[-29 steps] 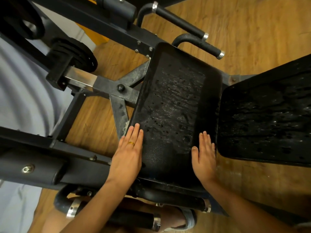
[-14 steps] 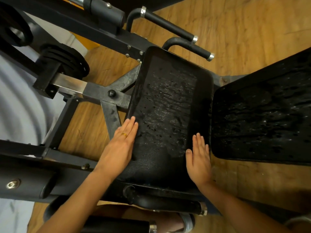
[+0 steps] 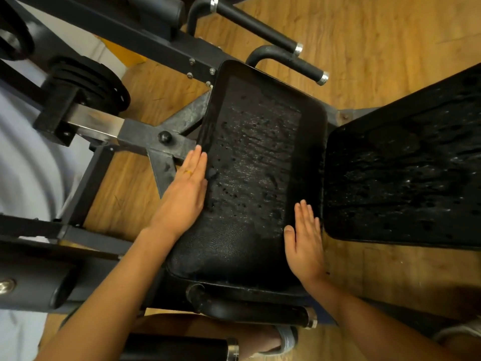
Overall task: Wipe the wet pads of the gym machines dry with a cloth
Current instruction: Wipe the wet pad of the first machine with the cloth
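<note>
My left hand point(image 3: 182, 196) and right hand point(image 3: 304, 246) lay flat on the seat pad point(image 3: 260, 157), gripping nothing.

The pad sat at frame centre, droplets beading its upper part; my left fingers lay straight along its left edge, my right palm along its right edge. A second wet pad point(image 3: 403, 178) filled the right of the frame over wooden floor point(image 3: 390, 48).

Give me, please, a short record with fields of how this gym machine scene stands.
middle pad: beaded with water, near end looks drier
right pad: wet all over
left hand: flat, fingers straight, on middle pad's left edge
right hand: flat, fingers straight, on its right edge
cloth: none in view
floor: wood
</note>
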Tool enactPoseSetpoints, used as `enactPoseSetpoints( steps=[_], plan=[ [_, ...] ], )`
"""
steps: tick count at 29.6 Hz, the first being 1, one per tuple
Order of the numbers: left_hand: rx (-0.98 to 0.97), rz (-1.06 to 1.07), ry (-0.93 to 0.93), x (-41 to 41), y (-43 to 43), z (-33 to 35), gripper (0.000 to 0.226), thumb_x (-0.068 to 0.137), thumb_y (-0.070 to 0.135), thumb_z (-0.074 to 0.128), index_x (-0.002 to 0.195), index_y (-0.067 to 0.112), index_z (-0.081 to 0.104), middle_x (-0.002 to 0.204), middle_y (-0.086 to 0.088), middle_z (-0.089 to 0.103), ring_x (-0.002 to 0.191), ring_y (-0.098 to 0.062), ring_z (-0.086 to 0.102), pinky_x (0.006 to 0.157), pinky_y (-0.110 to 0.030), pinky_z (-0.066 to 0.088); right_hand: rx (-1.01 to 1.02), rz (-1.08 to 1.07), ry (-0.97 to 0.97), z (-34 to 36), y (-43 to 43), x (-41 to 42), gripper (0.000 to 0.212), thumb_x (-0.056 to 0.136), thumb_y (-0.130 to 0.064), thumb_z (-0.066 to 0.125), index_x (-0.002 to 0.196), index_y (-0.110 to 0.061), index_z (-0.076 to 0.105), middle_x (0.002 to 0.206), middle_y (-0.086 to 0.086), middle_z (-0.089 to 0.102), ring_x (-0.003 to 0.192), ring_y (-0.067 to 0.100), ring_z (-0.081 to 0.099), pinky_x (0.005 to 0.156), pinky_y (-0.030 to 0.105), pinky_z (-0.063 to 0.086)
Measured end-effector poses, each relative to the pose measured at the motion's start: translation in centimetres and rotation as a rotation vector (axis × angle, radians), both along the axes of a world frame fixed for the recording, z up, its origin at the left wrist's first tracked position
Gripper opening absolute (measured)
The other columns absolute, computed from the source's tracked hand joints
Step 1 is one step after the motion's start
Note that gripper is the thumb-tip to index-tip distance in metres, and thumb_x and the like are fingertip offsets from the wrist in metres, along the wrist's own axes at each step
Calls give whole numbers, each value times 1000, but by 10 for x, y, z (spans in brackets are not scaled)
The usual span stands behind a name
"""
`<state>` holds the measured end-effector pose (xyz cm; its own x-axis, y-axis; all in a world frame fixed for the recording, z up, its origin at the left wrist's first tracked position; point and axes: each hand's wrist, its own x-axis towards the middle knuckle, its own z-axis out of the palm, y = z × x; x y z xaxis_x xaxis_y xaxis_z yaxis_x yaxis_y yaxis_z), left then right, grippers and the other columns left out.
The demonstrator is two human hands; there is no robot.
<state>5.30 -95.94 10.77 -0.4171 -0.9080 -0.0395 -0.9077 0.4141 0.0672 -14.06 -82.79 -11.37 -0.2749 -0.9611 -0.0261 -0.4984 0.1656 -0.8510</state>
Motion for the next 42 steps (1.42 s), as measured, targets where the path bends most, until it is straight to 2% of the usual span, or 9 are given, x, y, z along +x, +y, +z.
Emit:
enactPoseSetpoints(
  steps=[4,8,13,18,24,29,33,38,42],
  plan=[
    [1,-13,7,14,29,-2,60,106,20,43,160,8,20,168,-1,7,156,-13,4,125,-25,6,-13,-17,-7,1,-2,1,64,103,-40,22,161,-13,20,169,-1,11,156,7,-1,128,39,4],
    [-21,46,52,6,14,-6,58,106,20,44,159,8,23,168,-2,10,155,-12,3,122,-17,1,-22,-31,4,-1,-1,1,63,103,-39,23,160,-12,22,169,0,13,156,8,1,128,37,3],
    [-40,48,43,-25,-41,-5,55,108,16,41,159,6,24,169,-7,11,156,-21,6,125,-30,9,-23,-15,1,-1,-1,1,64,103,-40,23,161,-12,21,169,-1,13,156,7,0,127,32,-1],
    [-26,-15,38,-28,-54,-1,52,106,8,45,155,23,39,169,-8,13,156,-22,8,121,-33,17,-15,-8,2,1,0,0,65,102,-42,22,161,-14,21,169,-1,12,155,5,-1,127,32,-1],
    [-48,58,102,-16,-35,4,35,102,21,60,137,18,63,160,-2,36,150,-17,29,119,-43,34,-29,-26,3,-1,-1,0,64,103,-41,24,160,-14,23,169,-2,14,156,6,2,127,29,-2],
    [-157,48,59,-1,-4,4,28,96,17,68,123,18,73,144,-4,57,136,-21,51,101,-48,53,-31,-21,7,-1,0,1,63,103,-41,24,160,-14,22,169,-2,14,156,7,2,127,30,0],
    [-120,86,-14,-8,-4,-1,37,99,10,61,134,21,66,155,-3,45,144,-24,41,95,-54,55,-28,-31,16,-2,-1,1,63,103,-41,24,160,-14,24,169,-2,16,156,6,4,126,26,-3],
    [-74,115,-82,-34,-37,2,43,107,16,45,149,25,50,165,3,27,155,-20,18,112,-51,38,-34,-39,23,-4,-2,3,62,103,-39,25,159,-14,25,168,-2,18,156,6,5,126,26,-2],
    [-62,115,-158,-45,-48,4,45,109,14,41,153,20,43,167,3,22,155,-21,14,115,-49,35,-29,-34,23,-3,-2,2,62,103,-39,25,160,-15,24,168,-2,17,156,7,5,126,25,-3]
  ],
)
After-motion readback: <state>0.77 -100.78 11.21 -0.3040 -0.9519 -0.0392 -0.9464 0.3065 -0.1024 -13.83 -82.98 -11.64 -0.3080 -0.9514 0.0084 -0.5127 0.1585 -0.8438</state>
